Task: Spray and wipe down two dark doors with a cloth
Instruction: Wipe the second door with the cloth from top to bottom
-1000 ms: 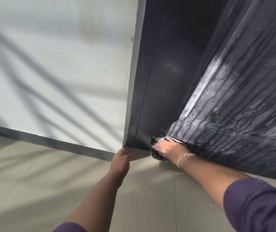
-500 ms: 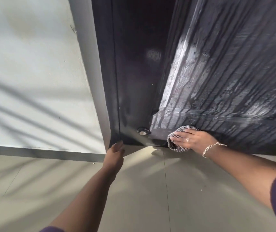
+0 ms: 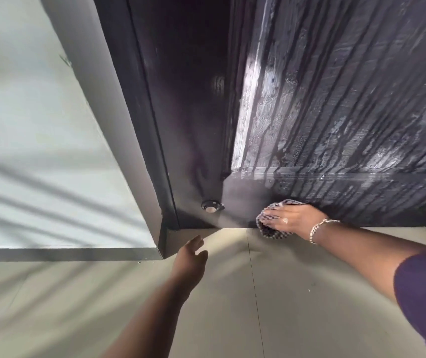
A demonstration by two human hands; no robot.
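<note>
A dark door [image 3: 348, 99] fills the upper right, wet with streaks running down its panel. My right hand [image 3: 294, 219] presses a checked cloth [image 3: 267, 228] flat against the door's bottom rail, just above the floor. My left hand [image 3: 191, 257] hovers empty with relaxed fingers over the floor, below the corner of the dark door frame [image 3: 139, 112]. It touches nothing. A second dark surface [image 3: 186, 99] stands recessed between the frame and the wet door.
A round metal door stop [image 3: 210, 206] sits low on the recessed dark surface. A pale wall [image 3: 39, 125] with a grey skirting strip runs to the left. Beige floor tiles [image 3: 232, 306] spread below.
My right hand has slid the cloth rightward along the door's bottom rail. My left hand has come off the frame corner and now hangs free below it.
</note>
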